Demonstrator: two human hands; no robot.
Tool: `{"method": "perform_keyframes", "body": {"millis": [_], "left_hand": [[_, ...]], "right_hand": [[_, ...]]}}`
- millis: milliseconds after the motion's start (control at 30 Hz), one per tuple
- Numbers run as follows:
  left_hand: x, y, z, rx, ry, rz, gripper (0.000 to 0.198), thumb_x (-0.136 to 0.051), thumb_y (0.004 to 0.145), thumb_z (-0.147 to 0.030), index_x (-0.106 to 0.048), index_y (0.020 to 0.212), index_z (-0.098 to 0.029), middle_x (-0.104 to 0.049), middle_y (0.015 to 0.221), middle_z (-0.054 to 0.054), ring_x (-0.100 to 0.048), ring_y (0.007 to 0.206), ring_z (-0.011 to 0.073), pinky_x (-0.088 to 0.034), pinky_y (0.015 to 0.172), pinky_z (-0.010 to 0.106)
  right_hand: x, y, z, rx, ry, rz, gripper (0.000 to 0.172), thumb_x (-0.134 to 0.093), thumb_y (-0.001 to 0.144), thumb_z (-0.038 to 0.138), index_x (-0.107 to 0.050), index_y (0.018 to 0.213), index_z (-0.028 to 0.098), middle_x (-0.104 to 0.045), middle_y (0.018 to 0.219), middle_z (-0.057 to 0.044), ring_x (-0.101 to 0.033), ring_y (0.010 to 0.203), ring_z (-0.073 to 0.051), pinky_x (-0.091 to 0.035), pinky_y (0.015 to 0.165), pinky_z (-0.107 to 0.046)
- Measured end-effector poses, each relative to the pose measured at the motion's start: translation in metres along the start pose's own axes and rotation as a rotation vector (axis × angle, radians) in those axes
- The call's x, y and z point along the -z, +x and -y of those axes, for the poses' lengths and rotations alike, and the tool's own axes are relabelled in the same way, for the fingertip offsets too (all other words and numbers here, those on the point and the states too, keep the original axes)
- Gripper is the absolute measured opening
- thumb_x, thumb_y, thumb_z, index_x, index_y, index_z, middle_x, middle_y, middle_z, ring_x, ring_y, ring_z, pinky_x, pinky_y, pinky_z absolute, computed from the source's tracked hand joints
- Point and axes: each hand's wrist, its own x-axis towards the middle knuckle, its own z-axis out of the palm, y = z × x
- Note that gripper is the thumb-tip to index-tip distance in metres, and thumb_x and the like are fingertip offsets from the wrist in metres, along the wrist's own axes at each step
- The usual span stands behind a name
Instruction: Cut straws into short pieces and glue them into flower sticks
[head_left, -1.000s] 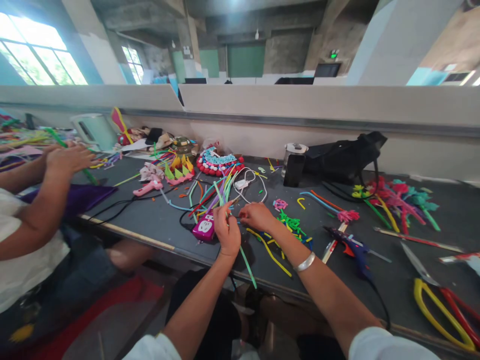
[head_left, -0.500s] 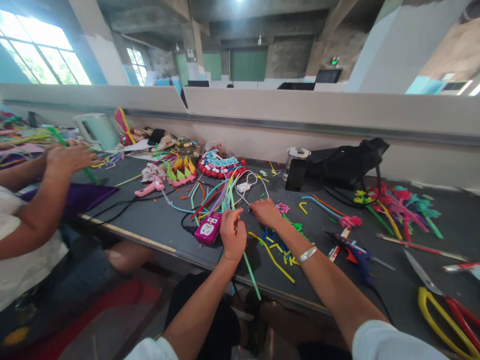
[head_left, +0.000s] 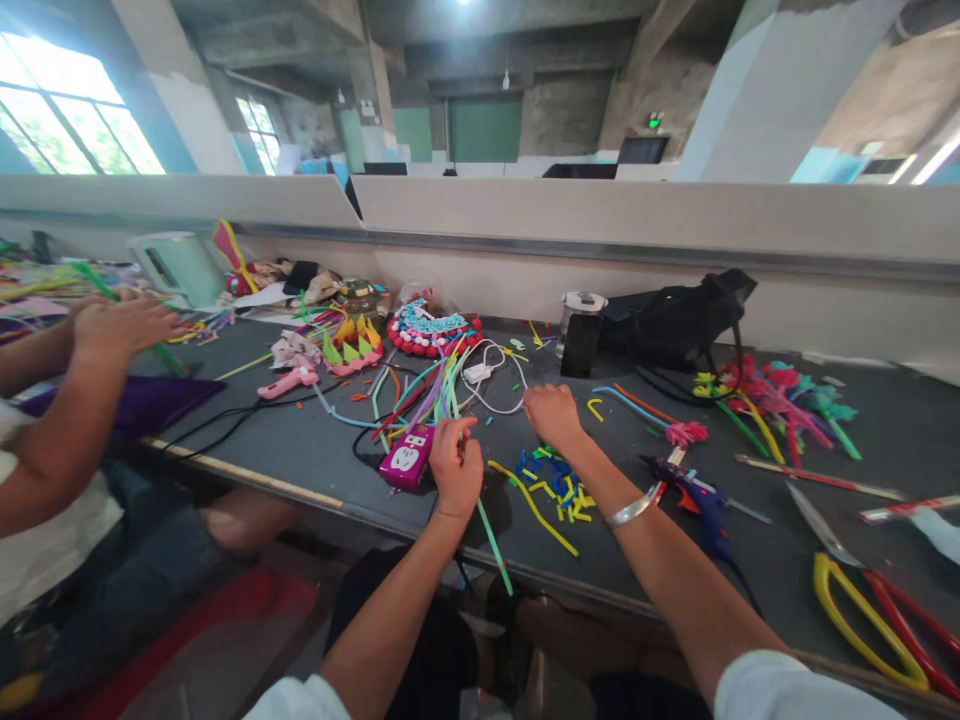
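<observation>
My left hand [head_left: 456, 468], fingers curled, is beside a magenta power socket [head_left: 406, 457]. A light green pipe cleaner [head_left: 495, 545] runs out from under this hand past the table's front edge, and the hand seems closed on it. Beyond lies a bundle of coloured pipe cleaners [head_left: 442, 385]. My right hand [head_left: 553, 415] is closed, knuckles up, just right of a white cable [head_left: 501, 408]; anything in its fingers is hidden. Short blue and yellow cut pieces [head_left: 556, 485] lie between my forearms, with a longer yellow pipe cleaner [head_left: 534, 510] beside them.
At right are a blue glue gun [head_left: 694, 500], scissors [head_left: 862, 600], pom-pom flowers [head_left: 795, 405] and a black bag [head_left: 675, 325]. A phone [head_left: 581, 345] leans on a jar. Left are a pink glue gun [head_left: 289, 378], a crown [head_left: 352, 345] and another person's hands [head_left: 124, 325].
My right hand has moved right, away from the white cable and over the pink pieces. My left hand stays by the socket. The view has shifted slightly.
</observation>
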Motion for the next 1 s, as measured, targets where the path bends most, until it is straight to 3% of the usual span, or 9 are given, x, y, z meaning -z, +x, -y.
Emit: {"method": "perform_keyframes", "body": {"millis": [133, 367, 667, 1000], "left_hand": [[0.000, 0.001, 0.000, 0.002, -0.008, -0.001, 0.028, -0.045, 0.076, -0.005, -0.063, 0.091, -0.020, -0.057, 0.080, 0.002, -0.056, 0.078, 0.0165, -0.047, 0.073, 0.029], [0.002, 0.003, 0.000, -0.001, -0.030, -0.039, 0.028, -0.044, 0.076, -0.006, -0.063, 0.091, -0.019, -0.058, 0.080, 0.002, -0.055, 0.079, 0.0169, -0.046, 0.075, 0.030], [0.002, 0.003, 0.000, 0.018, -0.064, -0.078, 0.027, -0.045, 0.076, -0.005, -0.064, 0.090, -0.019, -0.056, 0.078, 0.001, -0.054, 0.077, 0.0165, -0.045, 0.073, 0.029], [0.002, 0.000, 0.006, 0.102, -0.103, -0.082, 0.030, -0.046, 0.076, -0.005, -0.064, 0.096, -0.020, -0.056, 0.083, 0.002, -0.054, 0.080, 0.0166, -0.045, 0.076, 0.029]], "right_hand": [[0.005, -0.001, -0.001, -0.088, 0.007, -0.013, 0.028, -0.058, 0.093, 0.033, -0.061, 0.114, 0.015, -0.062, 0.115, -0.009, -0.061, 0.104, -0.022, -0.050, 0.091, -0.045], [0.001, 0.008, 0.041, 0.132, 0.095, 0.006, 0.029, -0.057, 0.093, 0.033, -0.060, 0.117, 0.017, -0.061, 0.121, -0.008, -0.059, 0.108, -0.023, -0.049, 0.092, -0.046], [0.001, 0.018, 0.064, 0.151, 0.152, 0.048, 0.033, -0.058, 0.093, 0.034, -0.058, 0.120, 0.016, -0.060, 0.122, -0.009, -0.061, 0.106, -0.023, -0.051, 0.090, -0.045], [-0.006, 0.015, 0.067, 0.144, 0.267, 0.221, 0.032, -0.058, 0.093, 0.035, -0.058, 0.119, 0.016, -0.061, 0.118, -0.008, -0.063, 0.100, -0.021, -0.054, 0.084, -0.042]]}}
